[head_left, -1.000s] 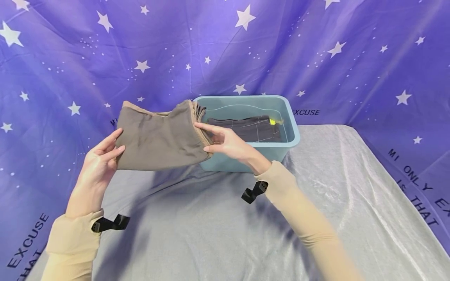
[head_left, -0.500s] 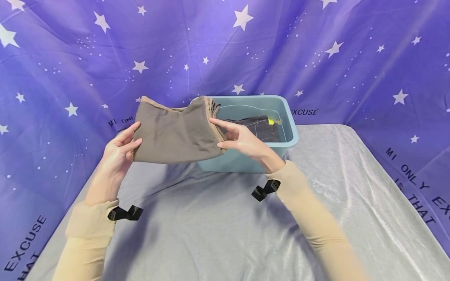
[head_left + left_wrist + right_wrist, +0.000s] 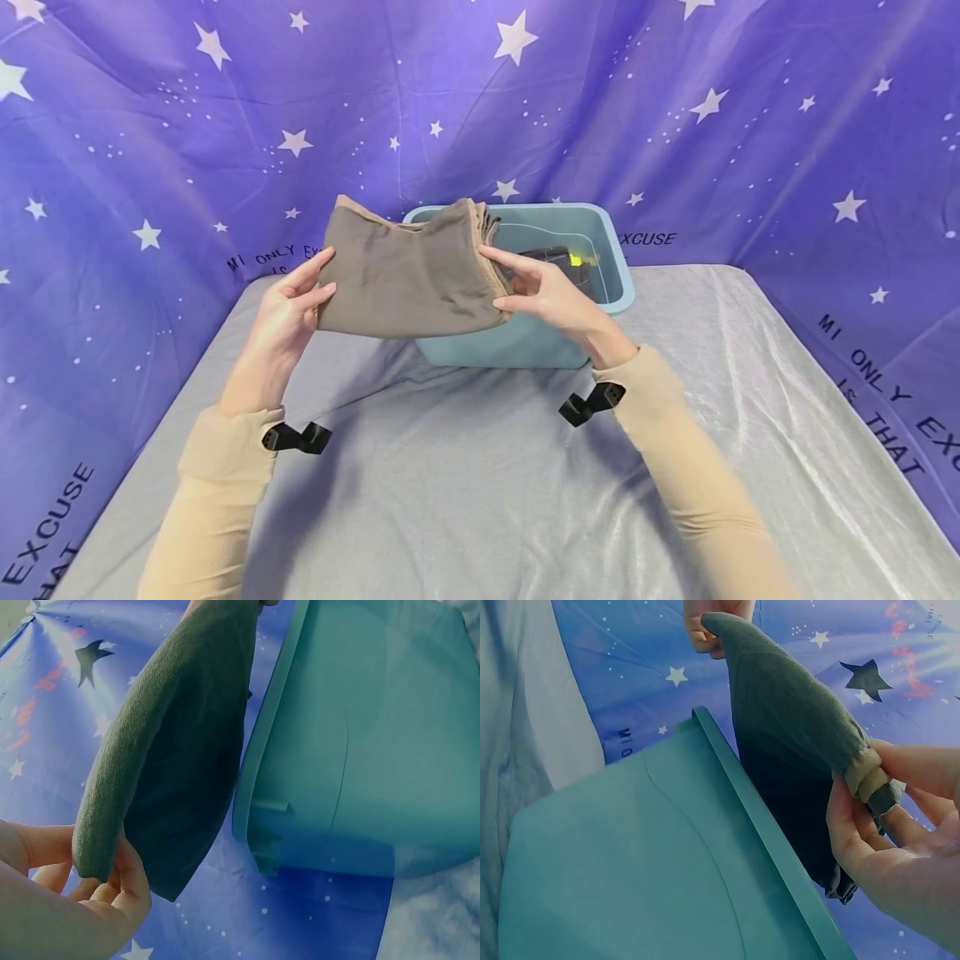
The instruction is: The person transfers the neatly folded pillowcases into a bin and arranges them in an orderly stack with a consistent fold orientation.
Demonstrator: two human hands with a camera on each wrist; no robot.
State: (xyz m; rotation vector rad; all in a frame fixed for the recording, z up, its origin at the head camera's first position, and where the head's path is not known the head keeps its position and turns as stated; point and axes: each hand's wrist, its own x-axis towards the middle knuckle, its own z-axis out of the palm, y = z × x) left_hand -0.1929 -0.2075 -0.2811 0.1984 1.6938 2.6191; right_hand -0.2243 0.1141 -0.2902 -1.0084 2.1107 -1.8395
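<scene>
A folded grey-brown garment point(image 3: 405, 279) with tan edging is held up between both hands, overlapping the left part of a light blue plastic bin point(image 3: 502, 350) in the head view. My left hand point(image 3: 285, 321) pinches its left side between thumb and fingers. At the layered right edge, my right hand point(image 3: 562, 304) grips it the same way; the right wrist view shows the thumb and fingers around the tan-edged layers point(image 3: 866, 774). Inside the bin lies dark folded cloth point(image 3: 588, 281) with a yellow patch point(image 3: 576, 260); the garment and right hand hide part of it.
The bin stands on a table covered in grey velvety cloth point(image 3: 465, 467), close to the back. Purple curtains point(image 3: 420, 75) with white stars hang behind and at both sides. Each sleeve cuff carries a small black wrist mount point(image 3: 296, 437).
Both hands have carried the garment to the right and slightly up, so it now covers more of the bin. The grips look the same; the bin has stayed in place.
</scene>
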